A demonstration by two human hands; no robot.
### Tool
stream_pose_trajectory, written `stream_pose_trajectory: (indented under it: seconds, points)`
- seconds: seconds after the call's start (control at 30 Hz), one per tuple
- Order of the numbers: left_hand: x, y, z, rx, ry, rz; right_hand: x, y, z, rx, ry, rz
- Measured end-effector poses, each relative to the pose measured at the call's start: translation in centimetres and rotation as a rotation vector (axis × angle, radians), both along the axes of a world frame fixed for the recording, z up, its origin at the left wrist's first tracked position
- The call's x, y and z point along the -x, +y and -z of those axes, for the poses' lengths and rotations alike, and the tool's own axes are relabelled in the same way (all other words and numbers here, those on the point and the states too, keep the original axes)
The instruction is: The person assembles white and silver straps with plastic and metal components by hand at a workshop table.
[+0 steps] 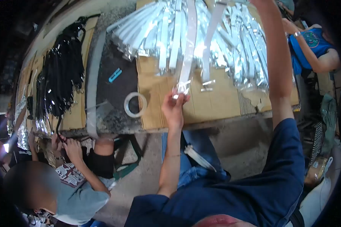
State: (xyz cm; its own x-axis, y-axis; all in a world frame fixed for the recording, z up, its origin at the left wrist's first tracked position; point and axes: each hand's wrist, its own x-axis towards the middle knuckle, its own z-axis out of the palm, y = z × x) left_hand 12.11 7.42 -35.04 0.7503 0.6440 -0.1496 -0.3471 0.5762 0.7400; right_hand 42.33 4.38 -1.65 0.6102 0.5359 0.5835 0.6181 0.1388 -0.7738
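Observation:
My left hand (175, 104) is closed at the near edge of the table, its fingers pinching the lower end of a white strap in a clear plastic sleeve (186, 62). The strap runs up from the fingertips to the top of the view. My right arm (278, 56) stretches up over the table's right side; the hand itself is cut off by the top edge. Beneath and around the held strap, many white sleeved straps (164, 41) lie fanned out. Another strap (207, 62) hangs slightly apart to the right, with a shiny end.
Cardboard (155, 90) covers part of the table. A tape roll (135, 104) and a light-blue cutter (115, 75) lie to the left, near a pile of black straps (60, 75). One co-worker (75, 189) sits left, another (314, 49) right. White ties (199, 157) rest on my lap.

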Motion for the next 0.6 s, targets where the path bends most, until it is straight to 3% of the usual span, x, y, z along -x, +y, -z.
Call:
stream_pose_trajectory:
  seconds: [0.03,0.07,0.13,0.2,0.27,0.3,0.33,0.4,0.43,0.53,0.6]
  points:
    - [0.0,0.5,-1.3,-0.054,0.047,-0.079,0.4,0.2,0.1,-0.091,0.092,-0.138]
    - [-0.4,1.2,-2.3,-0.103,0.096,-0.162,-0.2,0.6,0.2,-0.107,0.063,-0.142]
    - [-1.6,4.0,-3.3,-0.167,0.115,-0.225,-0.9,1.0,0.3,-0.090,0.257,-0.112]
    - [-3.0,7.5,-4.7,-0.294,0.148,-0.302,-1.5,2.1,-0.5,-0.061,0.225,0.007]
    - [-5.4,11.0,-7.0,-0.430,0.219,-0.393,-6.0,4.2,0.5,-0.254,0.024,-0.165]
    - [-7.6,13.8,-5.4,-0.612,0.162,-0.549,-6.4,5.4,0.5,-0.315,0.016,-0.190]
    - [-9.0,15.3,-6.3,-0.616,0.151,-0.552,-8.7,6.6,1.0,-0.321,0.006,-0.191]
    - [-11.6,17.5,-8.5,-0.852,0.534,-0.665,-14.2,9.3,2.0,-0.153,-0.305,0.268]
    - [-12.8,18.9,-7.5,-0.915,0.576,-0.749,-13.8,9.8,2.5,-0.189,-0.164,0.203]
    - [-13.9,19.8,-4.8,-1.046,0.671,-0.946,-15.5,11.8,4.9,-0.165,-0.070,0.147]
    - [-13.9,19.3,-3.8,-0.926,0.642,-0.942,-19.8,14.4,8.9,-0.162,-0.053,0.118]
